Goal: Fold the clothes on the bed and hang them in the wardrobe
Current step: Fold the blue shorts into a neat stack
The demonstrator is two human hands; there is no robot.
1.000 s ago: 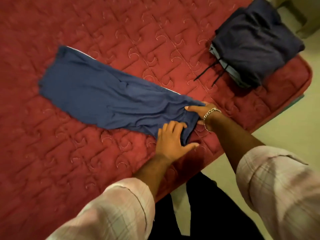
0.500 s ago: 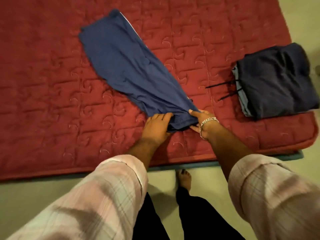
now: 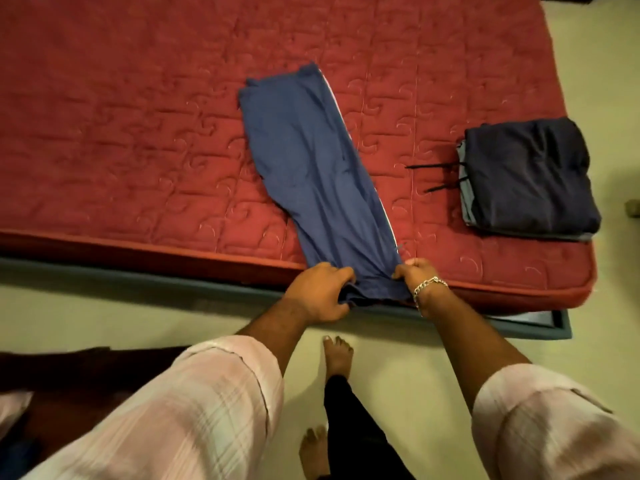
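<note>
A long blue garment [image 3: 311, 161], folded lengthwise with a thin white stripe on its right edge, lies on the red quilted mattress [image 3: 121, 133] and reaches the near edge. My left hand [image 3: 320, 292] grips the garment's near left corner, fingers curled round the cloth. At the near right corner my right hand [image 3: 415, 273], with a silver bracelet on the wrist, pinches the fabric. The end between my hands hangs over the mattress edge.
A folded dark navy stack of clothes [image 3: 526, 174] with black drawstrings sits at the mattress's right corner. A blue-grey bed base [image 3: 519, 323] shows under the mattress. My bare feet [image 3: 337, 355] stand on the pale floor. Dark cloth [image 3: 69, 368] lies at lower left.
Both hands have pulled the blue garment's near end to the mattress edge. The garment now lies lengthwise away from me, and my view has swung to face the bed squarely.
</note>
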